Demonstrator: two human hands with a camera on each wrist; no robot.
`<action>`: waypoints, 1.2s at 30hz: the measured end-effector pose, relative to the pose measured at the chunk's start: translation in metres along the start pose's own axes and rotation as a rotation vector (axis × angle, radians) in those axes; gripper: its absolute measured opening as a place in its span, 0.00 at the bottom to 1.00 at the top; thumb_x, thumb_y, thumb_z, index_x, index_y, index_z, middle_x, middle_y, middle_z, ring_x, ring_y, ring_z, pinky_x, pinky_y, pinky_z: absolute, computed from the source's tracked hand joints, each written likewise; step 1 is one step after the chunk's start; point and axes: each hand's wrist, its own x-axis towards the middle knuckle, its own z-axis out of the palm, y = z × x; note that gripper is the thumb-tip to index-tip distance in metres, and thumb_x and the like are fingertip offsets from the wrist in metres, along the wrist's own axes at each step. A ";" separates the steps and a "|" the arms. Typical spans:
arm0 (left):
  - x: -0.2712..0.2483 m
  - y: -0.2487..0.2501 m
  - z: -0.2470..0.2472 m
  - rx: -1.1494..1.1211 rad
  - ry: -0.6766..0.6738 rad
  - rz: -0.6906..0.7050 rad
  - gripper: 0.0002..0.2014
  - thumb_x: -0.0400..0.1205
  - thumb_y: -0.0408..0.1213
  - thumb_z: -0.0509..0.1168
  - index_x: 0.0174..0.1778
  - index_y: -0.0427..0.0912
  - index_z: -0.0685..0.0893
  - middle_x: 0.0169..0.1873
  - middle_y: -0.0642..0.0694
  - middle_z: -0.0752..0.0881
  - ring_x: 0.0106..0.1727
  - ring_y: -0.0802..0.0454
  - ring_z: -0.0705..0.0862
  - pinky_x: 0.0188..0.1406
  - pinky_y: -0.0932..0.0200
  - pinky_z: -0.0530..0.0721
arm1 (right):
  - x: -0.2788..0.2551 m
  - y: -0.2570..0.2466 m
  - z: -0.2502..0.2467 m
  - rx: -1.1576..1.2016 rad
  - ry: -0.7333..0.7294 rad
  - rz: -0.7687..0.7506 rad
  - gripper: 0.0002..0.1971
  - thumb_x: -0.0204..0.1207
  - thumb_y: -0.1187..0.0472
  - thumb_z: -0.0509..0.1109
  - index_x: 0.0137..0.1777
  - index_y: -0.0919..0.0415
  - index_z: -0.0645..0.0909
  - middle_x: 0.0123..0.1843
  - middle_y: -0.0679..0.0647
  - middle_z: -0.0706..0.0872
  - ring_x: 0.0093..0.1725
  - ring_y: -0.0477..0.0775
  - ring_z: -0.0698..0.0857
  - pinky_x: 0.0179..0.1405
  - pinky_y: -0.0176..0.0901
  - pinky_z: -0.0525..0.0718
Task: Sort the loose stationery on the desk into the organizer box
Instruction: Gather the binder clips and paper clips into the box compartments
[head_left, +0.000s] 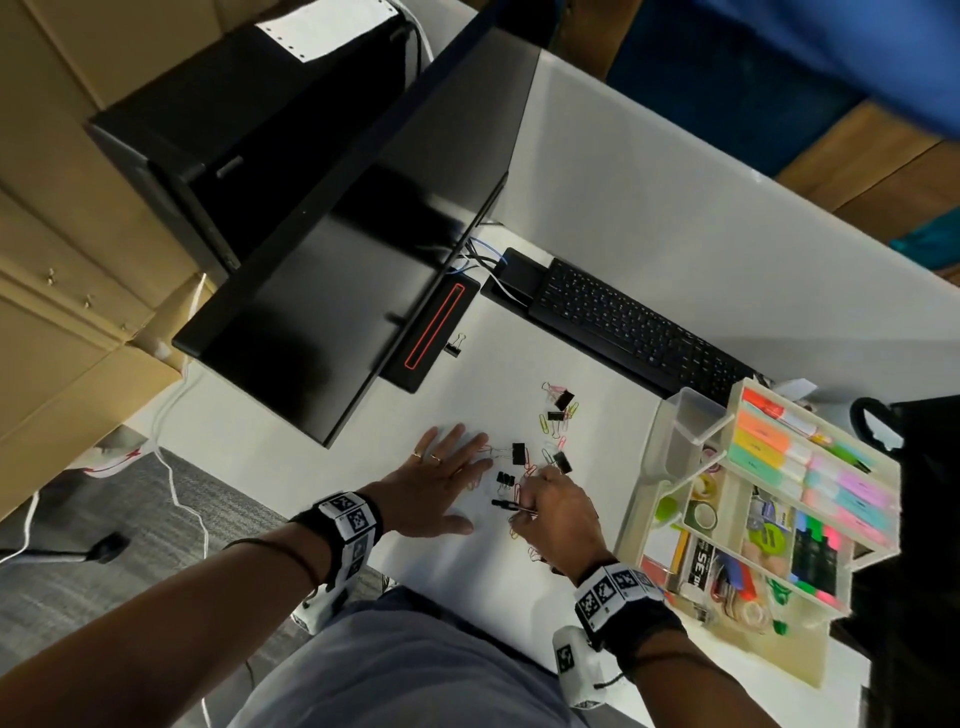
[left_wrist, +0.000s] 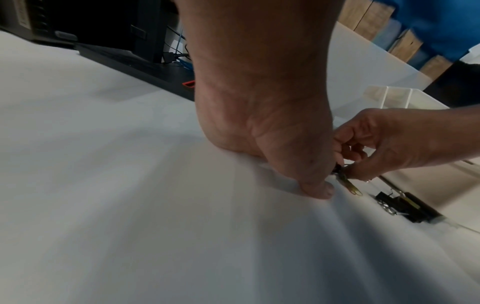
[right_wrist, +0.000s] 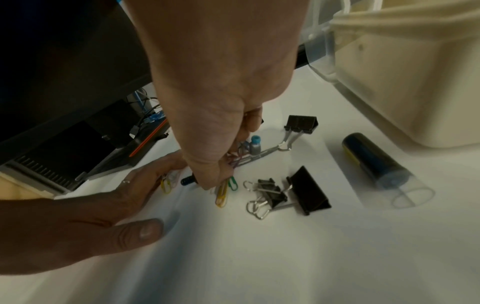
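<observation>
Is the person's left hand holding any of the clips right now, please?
No, the left hand lies flat and open on the desk, fingers spread beside the binder clips.

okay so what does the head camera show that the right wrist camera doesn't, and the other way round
Only the head view shows the organizer box's filled compartments, the keyboard and a stray binder clip by the monitor base. Only the right wrist view shows a dark tube lying near the box wall, and a yellow paper clip under the right hand's fingers. Both show the left hand flat on the desk, the right hand gathering clips, and black binder clips.
</observation>
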 end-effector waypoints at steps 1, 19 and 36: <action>0.000 0.000 -0.001 -0.003 -0.005 -0.002 0.50 0.82 0.74 0.54 0.92 0.50 0.41 0.89 0.47 0.27 0.86 0.38 0.22 0.85 0.31 0.30 | 0.001 0.003 0.000 0.022 -0.002 -0.010 0.08 0.63 0.56 0.76 0.35 0.51 0.78 0.45 0.46 0.79 0.41 0.53 0.83 0.37 0.48 0.86; 0.034 0.050 -0.047 0.081 -0.125 -0.256 0.70 0.64 0.62 0.84 0.89 0.56 0.40 0.86 0.35 0.49 0.84 0.22 0.55 0.76 0.17 0.64 | -0.028 0.004 -0.044 0.524 0.092 0.089 0.13 0.69 0.61 0.76 0.36 0.56 0.71 0.30 0.56 0.80 0.28 0.44 0.76 0.29 0.45 0.74; 0.049 0.073 -0.062 0.152 -0.115 -0.387 0.80 0.58 0.62 0.87 0.89 0.48 0.31 0.87 0.27 0.39 0.84 0.21 0.57 0.74 0.32 0.79 | -0.043 0.025 -0.086 0.588 0.201 0.037 0.02 0.84 0.54 0.69 0.53 0.51 0.79 0.41 0.52 0.90 0.39 0.53 0.90 0.39 0.56 0.89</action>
